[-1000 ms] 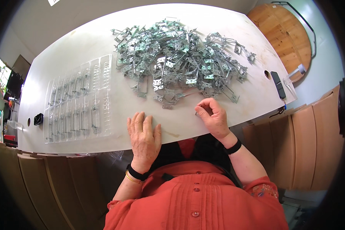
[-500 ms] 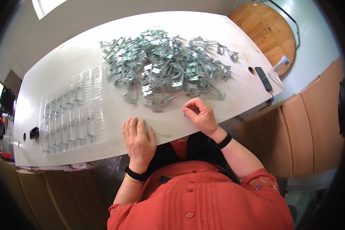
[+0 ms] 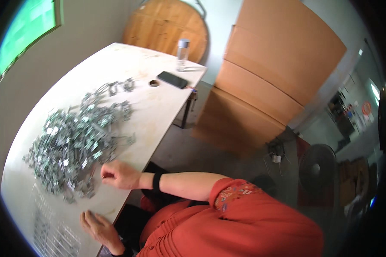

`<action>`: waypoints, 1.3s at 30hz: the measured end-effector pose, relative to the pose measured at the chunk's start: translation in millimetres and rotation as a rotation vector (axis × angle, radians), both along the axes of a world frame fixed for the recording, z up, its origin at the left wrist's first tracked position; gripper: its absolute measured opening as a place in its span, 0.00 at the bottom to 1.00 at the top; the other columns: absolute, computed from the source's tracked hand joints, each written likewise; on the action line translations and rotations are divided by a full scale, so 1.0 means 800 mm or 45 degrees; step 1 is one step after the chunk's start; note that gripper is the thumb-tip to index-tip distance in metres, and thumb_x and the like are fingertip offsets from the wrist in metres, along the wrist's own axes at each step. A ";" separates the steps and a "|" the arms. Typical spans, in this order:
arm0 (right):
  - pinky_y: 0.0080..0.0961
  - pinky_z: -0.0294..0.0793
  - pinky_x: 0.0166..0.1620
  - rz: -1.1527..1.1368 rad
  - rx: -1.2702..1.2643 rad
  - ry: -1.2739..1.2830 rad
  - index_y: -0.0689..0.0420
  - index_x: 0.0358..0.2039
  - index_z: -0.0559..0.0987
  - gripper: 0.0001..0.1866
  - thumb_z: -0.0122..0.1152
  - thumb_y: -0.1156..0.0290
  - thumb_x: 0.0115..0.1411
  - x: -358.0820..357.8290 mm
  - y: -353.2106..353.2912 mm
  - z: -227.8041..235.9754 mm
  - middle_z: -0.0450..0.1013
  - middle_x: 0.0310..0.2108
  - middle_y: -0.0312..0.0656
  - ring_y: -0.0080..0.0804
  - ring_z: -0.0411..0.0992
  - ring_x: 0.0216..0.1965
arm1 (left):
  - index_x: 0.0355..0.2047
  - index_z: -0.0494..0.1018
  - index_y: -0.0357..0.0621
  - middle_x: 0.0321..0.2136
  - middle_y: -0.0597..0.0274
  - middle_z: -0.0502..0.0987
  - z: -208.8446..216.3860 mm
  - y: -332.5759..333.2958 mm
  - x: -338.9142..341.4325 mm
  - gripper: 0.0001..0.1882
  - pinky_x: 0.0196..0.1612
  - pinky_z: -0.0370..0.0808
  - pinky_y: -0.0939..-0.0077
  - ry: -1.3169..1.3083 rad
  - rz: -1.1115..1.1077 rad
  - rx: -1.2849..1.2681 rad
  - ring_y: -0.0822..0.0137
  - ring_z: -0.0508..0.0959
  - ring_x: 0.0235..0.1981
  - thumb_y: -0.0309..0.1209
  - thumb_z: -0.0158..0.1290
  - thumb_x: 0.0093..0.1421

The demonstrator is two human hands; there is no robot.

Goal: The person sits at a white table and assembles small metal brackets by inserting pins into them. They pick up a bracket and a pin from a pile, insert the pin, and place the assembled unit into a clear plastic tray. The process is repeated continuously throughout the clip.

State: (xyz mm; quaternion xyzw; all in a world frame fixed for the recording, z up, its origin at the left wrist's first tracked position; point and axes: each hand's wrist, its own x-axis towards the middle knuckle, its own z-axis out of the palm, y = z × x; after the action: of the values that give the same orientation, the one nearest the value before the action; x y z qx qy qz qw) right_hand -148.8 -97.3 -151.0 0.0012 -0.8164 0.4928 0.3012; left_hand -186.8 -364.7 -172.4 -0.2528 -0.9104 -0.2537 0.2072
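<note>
A large heap of small grey metal brackets with thin rods (image 3: 75,139) lies tangled on the white table (image 3: 146,115). My right hand (image 3: 121,174), with a black wristband, is at the heap's near edge. Its fingers are curled together, and whatever they may hold is hidden. My left hand (image 3: 99,229) rests on the tabletop near the front edge, fingers stretched out and nothing in them. Beyond it, at the lower left, lies a clear plastic tray (image 3: 58,233) with rows of slots, blurred and partly cut off by the dark rim.
A dark phone (image 3: 172,80) and a clear bottle with a grey lid (image 3: 182,55) are at the table's far right corner, near a round hole (image 3: 154,83). A round wooden tabletop (image 3: 167,25) and large cardboard sheets (image 3: 261,73) lean behind. A fan (image 3: 317,169) stands at right.
The view has swung to the right, so the heap and tray sit further left and the cardboard, fan and room beyond show. Both hands keep about the same places on the table.
</note>
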 end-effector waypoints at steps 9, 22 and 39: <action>0.42 0.75 0.35 -0.047 -0.032 0.091 0.57 0.30 0.76 0.10 0.70 0.73 0.53 -0.012 -0.010 -0.016 0.78 0.26 0.45 0.48 0.79 0.31 | 0.40 0.81 0.38 0.37 0.43 0.79 0.043 0.019 0.009 0.16 0.46 0.75 0.47 0.237 -0.023 -0.174 0.42 0.78 0.41 0.39 0.52 0.71; 0.38 0.77 0.36 -0.036 -0.101 0.062 0.57 0.30 0.79 0.09 0.72 0.72 0.51 -0.022 -0.012 -0.023 0.81 0.28 0.43 0.45 0.81 0.32 | 0.27 0.76 0.37 0.30 0.41 0.75 0.038 0.032 0.000 0.25 0.44 0.73 0.46 0.322 0.073 -0.302 0.41 0.77 0.36 0.51 0.56 0.65; 0.32 0.78 0.38 0.039 -0.086 -0.051 0.57 0.34 0.81 0.08 0.72 0.68 0.59 -0.012 0.012 -0.010 0.80 0.30 0.41 0.30 0.78 0.33 | 0.48 0.72 0.30 0.54 0.34 0.74 -0.019 0.022 -0.018 0.18 0.63 0.70 0.48 0.232 0.069 -0.166 0.38 0.73 0.58 0.36 0.56 0.71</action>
State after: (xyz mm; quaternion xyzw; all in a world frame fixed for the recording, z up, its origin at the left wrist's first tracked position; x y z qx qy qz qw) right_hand -158.2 -87.9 -159.1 -0.0063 -0.8049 0.5246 0.2772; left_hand -201.3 -347.3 -187.7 -0.2631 -0.9089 -0.1642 0.2788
